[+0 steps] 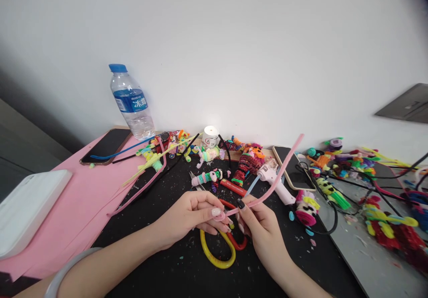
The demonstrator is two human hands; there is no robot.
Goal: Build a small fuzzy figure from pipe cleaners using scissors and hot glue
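Note:
A fuzzy pink pipe cleaner (pixel 277 180) runs between both hands, its free end rising to the upper right. My left hand (pixel 197 213) pinches its coiled end between thumb and fingers. Close beside it, my right hand (pixel 259 222) is closed on the straight part, thumb and index finger pressed together. Under the hands lie scissors with yellow and red handles (pixel 219 264), their blades partly hidden. Just beyond the fingers rest a red marker-like tube (pixel 233 187) and a small striped pipe-cleaner figure (pixel 205 178).
A white glue gun (pixel 277 184) and a phone (pixel 296 168) lie to the right. Pipe-cleaner figures (pixel 249 162) line the wall. A water bottle (pixel 132 104), another phone (pixel 107 146) and a white box-like device (pixel 36 206) stand or lie at left on pink paper (pixel 90 213).

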